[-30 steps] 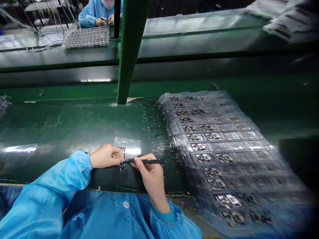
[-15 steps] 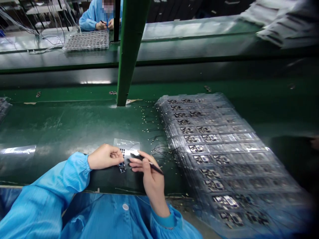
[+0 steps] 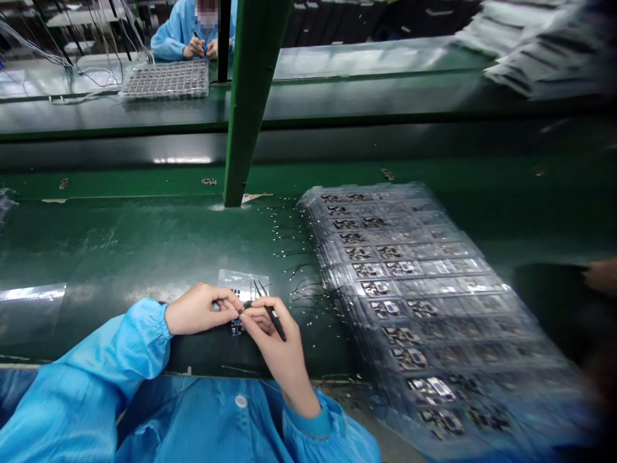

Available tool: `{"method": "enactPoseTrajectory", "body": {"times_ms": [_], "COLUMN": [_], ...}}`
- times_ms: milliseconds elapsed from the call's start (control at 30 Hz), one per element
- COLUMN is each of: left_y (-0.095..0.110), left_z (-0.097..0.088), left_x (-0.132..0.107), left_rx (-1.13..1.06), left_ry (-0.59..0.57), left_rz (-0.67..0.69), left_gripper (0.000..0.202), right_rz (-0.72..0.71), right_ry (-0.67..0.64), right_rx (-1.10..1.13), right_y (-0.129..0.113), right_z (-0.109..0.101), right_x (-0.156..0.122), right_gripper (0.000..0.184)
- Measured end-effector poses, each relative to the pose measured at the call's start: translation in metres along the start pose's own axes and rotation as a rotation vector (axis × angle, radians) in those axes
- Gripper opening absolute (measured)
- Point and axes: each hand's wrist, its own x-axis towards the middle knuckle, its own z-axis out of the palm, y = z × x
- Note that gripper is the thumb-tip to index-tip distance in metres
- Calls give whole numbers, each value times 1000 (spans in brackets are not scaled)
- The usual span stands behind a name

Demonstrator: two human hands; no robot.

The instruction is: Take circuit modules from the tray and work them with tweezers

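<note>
My left hand (image 3: pixel 200 310) is closed, its thumb and fingers pinching a small circuit board (image 3: pixel 236 327) just above the bench. My right hand (image 3: pixel 282 341) holds black tweezers (image 3: pixel 274 318) between its fingers, with the tips pointing up and away from the board. The right thumb and index finger meet the left fingertips at the board's upper part; what is pinched there is too small to make out. Beneath the hands lies a transparent sheet (image 3: pixel 226 278) with small dark squares on it.
Stacked transparent trays (image 3: pixel 463 321) of circuit boards fill the right side. Thin black cables (image 3: pixel 303 286) with shiny ends lie between them and my hands. A green post (image 3: pixel 248 109) rises ahead. Loose boards (image 3: pixel 209 181) sit on the far strip. Across, a co-worker (image 3: pixel 176 32) works beside a tray (image 3: pixel 164 80).
My right hand has moved left, bringing its fingertips against the left hand's at the board. The tweezers have turned more upright in it. The left hand has barely shifted.
</note>
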Motion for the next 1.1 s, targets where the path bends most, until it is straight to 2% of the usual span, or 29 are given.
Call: {"method": "enactPoseTrajectory", "body": {"times_ms": [233, 400, 600, 833, 967, 1033, 1100], "left_y": [-2, -1, -6, 0, 17, 37, 66], "left_z": [0, 2, 5, 7, -14, -29, -38], "left_x": [1, 0, 1, -3, 7, 20, 37], "left_rx": [-49, -32, 3, 41, 146, 192, 225], "left_ry": [13, -2, 13, -25, 11, 105, 209], "left_rz": [-9, 10, 27, 25, 54, 100, 169], "left_gripper": [20, 20, 22, 23, 29, 31, 33], "right_rz": [80, 13, -147, -85, -90, -107, -132], "right_ry": [-31, -16, 89, 38, 116, 174, 177], "right_rx": [78, 19, -170, -14, 172, 264, 270], "right_y": [1, 3, 16, 11, 13, 16, 18], "right_z": [-2, 1, 6, 6, -1, -4, -6], "right_x": [3, 2, -3, -2, -1, 1, 2], "right_gripper": [35, 26, 20, 18, 25, 33, 42]}}
